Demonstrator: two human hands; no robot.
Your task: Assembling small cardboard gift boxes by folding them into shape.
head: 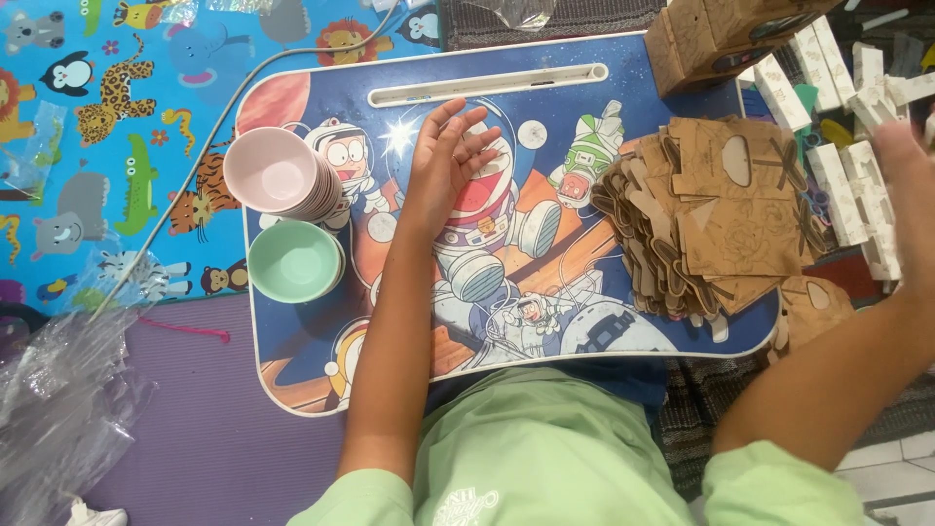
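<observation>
The left hand (450,156) lay flat, palm down, fingers spread and slightly curled (forearm stretched straight forward). The right hand (906,185) reached outward, blurred.

1. Right hand (911,185): motion-blurred, cut by right edge; fingers and grip unreadable.
2. Brown cardboard box (721,34): top cropped by upper edge.
3. Pile of flat brown cutouts (716,219): lower sheets hidden under upper ones.
4. Lap table (584,97): near edge covered by green shirt (545,448).
5. Clear plastic bag (58,409): cropped at left and bottom.
</observation>
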